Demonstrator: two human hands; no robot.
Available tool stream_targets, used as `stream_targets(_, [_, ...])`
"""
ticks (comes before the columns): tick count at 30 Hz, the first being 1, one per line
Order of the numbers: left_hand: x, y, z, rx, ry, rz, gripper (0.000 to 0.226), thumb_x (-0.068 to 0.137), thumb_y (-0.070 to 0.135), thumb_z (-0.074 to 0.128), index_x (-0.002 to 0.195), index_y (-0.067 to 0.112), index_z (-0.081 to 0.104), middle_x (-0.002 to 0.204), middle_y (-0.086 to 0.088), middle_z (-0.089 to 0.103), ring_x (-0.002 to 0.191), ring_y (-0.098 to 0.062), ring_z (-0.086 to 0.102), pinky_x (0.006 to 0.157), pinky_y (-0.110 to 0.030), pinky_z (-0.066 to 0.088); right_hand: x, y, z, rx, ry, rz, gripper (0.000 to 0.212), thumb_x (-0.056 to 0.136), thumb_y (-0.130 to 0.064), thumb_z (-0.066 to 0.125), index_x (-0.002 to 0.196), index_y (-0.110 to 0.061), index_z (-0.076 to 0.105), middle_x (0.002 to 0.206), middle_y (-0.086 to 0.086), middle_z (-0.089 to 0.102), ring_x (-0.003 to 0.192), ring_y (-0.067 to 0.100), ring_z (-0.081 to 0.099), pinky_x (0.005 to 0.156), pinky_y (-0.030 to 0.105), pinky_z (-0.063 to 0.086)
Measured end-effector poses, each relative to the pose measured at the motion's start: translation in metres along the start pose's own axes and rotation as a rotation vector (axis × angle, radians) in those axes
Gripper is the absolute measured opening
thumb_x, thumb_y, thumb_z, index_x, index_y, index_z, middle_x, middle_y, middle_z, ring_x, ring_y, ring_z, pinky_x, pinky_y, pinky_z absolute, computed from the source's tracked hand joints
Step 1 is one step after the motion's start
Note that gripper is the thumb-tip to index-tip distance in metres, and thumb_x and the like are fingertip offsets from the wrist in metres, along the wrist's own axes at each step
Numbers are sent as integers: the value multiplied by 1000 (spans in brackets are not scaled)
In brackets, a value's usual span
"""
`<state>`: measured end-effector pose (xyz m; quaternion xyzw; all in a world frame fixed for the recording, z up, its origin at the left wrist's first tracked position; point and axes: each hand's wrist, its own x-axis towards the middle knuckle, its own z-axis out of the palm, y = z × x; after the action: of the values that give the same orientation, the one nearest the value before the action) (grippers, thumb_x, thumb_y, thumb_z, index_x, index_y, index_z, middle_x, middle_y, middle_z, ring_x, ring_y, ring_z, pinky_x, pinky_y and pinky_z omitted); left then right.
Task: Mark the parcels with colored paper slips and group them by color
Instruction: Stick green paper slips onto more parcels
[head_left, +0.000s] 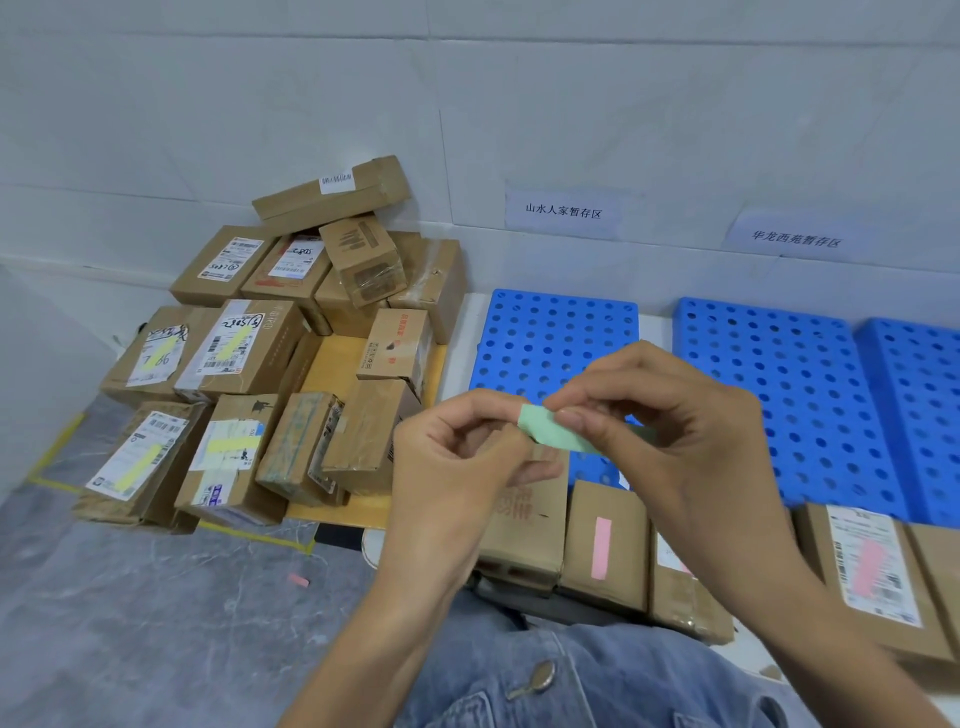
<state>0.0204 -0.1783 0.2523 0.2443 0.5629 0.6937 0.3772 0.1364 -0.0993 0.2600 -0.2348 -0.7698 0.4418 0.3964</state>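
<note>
1. The green paper slip (556, 434) is held in the air over the near-left corner of the blue perforated pallet (556, 338). It is stretched between both hands and touches no parcel.
2. The left hand (457, 457) has its fingers curled, and its fingertips pinch the slip's left end. The right hand (675, 431) pinches the slip further along between thumb and forefinger, with the other fingers loosely bent.
3. Judgement: the two-point pinch suits peeling or straightening the slip before it is stuck down. Whether it has a backing cannot be told.
4. A plain carton (530, 519) stands at the pallet's near edge, directly under the hands. No slip shows on its visible faces. Judgement: it is the likely recipient, which would explain why the slip is readied just above it.
5. Along the same near edge, to the right, are a pink-slipped carton (605, 545) and a pink-slipped labelled parcel (872, 561). Judgement: this is the pink group, kept together.
6. Left of the pallet is a heap of cartons. The front ones, such as the yellow-slipped parcel (228, 447), carry yellow. Several cartons at the back show no slip, so they are probably unmarked.
7. A wall sign (563, 212) hangs above the pallet's far edge. Judgement: it names the zone this pallet serves.
8. A pink scrap (298, 580) lies on the floor, left of the pallet's near corner.
</note>
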Motion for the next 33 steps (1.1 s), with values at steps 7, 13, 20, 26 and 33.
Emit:
stream_targets(7, [-2, 7, -8, -56, -172, -85, 26, 67, 12, 65, 91, 2, 70, 74, -7, 72, 71, -9, 69, 51, -25, 57, 5, 0, -12, 204, 19, 178, 7, 77, -6, 71, 81, -11, 74, 78, 3, 69, 73, 12, 61, 66, 13, 46])
stream_targets(13, [-2, 5, -8, 0, -171, -49, 31, 64, 19, 70, 89, 1, 69, 71, -8, 70, 67, -10, 67, 51, -27, 57, 1, 0, -12, 227, 1, 184, 10, 74, -13, 69, 82, -9, 74, 78, 5, 68, 74, 15, 62, 66, 14, 47])
stream_targets(20, [1, 1, -8, 27, -159, -47, 28, 69, 18, 67, 90, 0, 69, 67, -5, 69, 65, -9, 66, 53, -27, 58, -1, 10, -9, 72, 40, 91, 7, 78, -14, 72, 83, -18, 73, 79, -4, 65, 75, 17, 59, 69, 18, 47])
stream_targets(26, [4, -10, -6, 35, -78, -23, 22, 71, 17, 67, 87, 2, 71, 70, -4, 71, 65, -10, 68, 54, -25, 57, -9, 20, 6, -411, 86, -153, 16, 84, -37, 65, 91, -22, 66, 94, -10, 53, 91, 10, 52, 80, 28, 43])
stream_targets(33, [6, -19, -12, 108, -66, -18, 13, 76, 12, 68, 87, 5, 72, 70, -1, 72, 67, -7, 68, 54, -24, 57, -2, 34, 7, -263, -75, 40, 7, 83, -38, 63, 83, -35, 57, 92, -16, 54, 98, 8, 50, 84, 11, 33])
